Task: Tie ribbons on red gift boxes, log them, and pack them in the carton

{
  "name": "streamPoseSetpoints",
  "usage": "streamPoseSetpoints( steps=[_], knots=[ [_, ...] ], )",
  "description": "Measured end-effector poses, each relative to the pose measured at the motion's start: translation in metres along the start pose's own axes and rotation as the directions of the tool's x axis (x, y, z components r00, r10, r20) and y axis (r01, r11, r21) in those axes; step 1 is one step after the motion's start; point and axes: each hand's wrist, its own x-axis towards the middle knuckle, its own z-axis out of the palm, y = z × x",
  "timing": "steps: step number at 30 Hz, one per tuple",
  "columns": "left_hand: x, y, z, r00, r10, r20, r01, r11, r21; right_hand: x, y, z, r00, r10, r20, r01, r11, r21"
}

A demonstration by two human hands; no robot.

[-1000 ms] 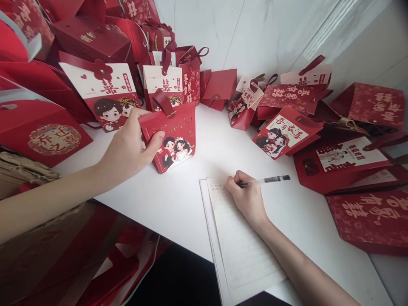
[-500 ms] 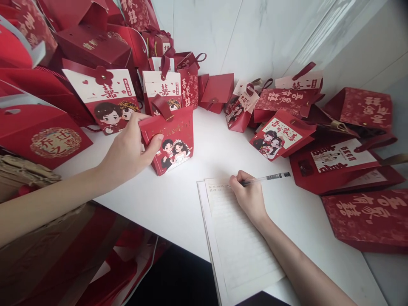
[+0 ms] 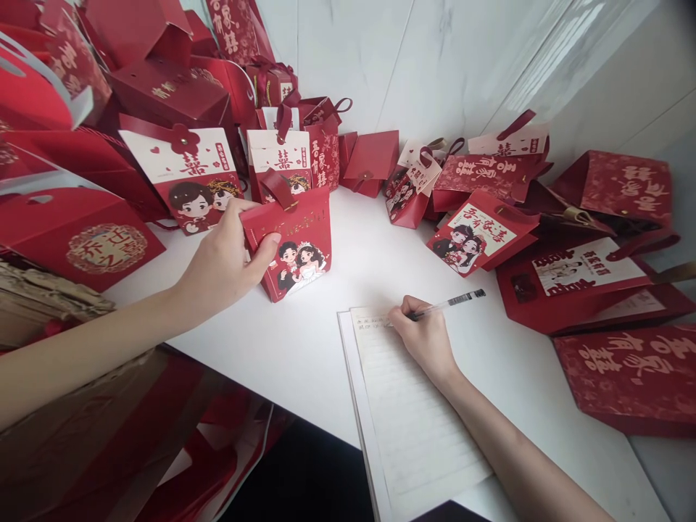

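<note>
My left hand [image 3: 228, 254] is closed round the left side of a small red gift box [image 3: 301, 235], thumb on its front. The box stands upright on the white table, printed with a cartoon bride and groom and gold writing, and has a dark red strap on top. In my right hand [image 3: 427, 330] is a clear pen [image 3: 451, 301], its upper end pointing right and its tip hidden by the fingers. The hand rests on the upper part of a lined notebook [image 3: 418, 420], where two short lines of handwriting show at the top left.
Red gift boxes [image 3: 204, 185] crowd the table's left and back. More lie at the right, including a couple-print box [image 3: 473, 232] and a large patterned one [image 3: 631, 373]. Brown cardboard [image 3: 48, 308] sits at the left edge. A white marbled wall [image 3: 348, 58] rises behind.
My right hand has moved slightly along the second line, and more writing shows there. The pen has tilted a little. My left hand still holds the gift box; the view has shifted slightly.
</note>
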Motion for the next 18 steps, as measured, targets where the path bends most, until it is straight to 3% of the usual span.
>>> streamPoseSetpoints(
  steps=[7,11,15,18],
  knots=[
    [-0.003,0.002,0.000,1.000,0.003,0.006,-0.003,1.000,-0.018,-0.001,0.001,0.000,1.000,-0.006,-0.025,0.005,1.000,-0.011],
    [0.004,0.006,-0.011,0.999,-0.040,-0.009,0.039,0.992,-0.118,0.000,0.002,-0.002,0.992,0.016,-0.123,0.004,0.987,0.161],
    [0.014,-0.019,-0.055,0.975,-0.180,-0.127,0.127,0.929,-0.346,-0.001,0.008,-0.008,0.998,0.002,-0.068,0.012,0.980,0.200],
    [0.003,-0.059,-0.119,0.876,-0.370,-0.310,0.155,0.823,-0.546,-0.004,0.014,-0.015,0.996,-0.072,-0.046,0.074,0.996,0.058]
  ],
)
